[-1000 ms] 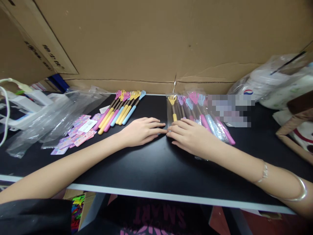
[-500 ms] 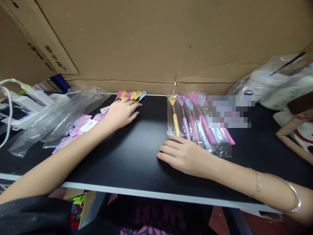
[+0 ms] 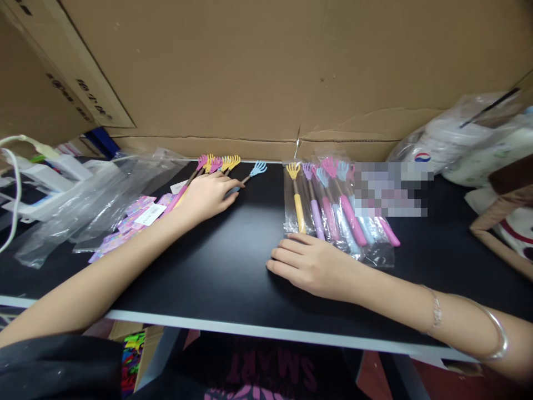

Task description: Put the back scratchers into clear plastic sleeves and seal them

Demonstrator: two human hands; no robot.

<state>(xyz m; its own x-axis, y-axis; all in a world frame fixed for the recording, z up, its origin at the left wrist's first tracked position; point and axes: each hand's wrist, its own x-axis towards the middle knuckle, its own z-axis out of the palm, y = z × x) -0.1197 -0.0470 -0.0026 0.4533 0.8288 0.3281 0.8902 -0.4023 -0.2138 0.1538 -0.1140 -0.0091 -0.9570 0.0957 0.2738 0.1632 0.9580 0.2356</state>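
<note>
- Currently, in the head view, the left hand (image 3: 206, 194) lies over a row of loose claw-ended sticks (image 3: 231, 161), its thumb apart from the fingers.
- One light-blue stick (image 3: 259, 168) slants out from the row, its handle partly under that hand; whether the grip pinches it or merely presses on it, I cannot tell.
- The right hand (image 3: 316, 264) rests on the surface (image 3: 225, 289), its grip loosely spread with nothing visible in it, just beside the bagged sticks (image 3: 352, 222).
- Printed cards (image 3: 112, 244) lie left of the loose row.
- The step in hand looks like separating the light-blue stick; lifting it would call for thumb and fingers closing around its handle, clear of its neighbours.
</note>
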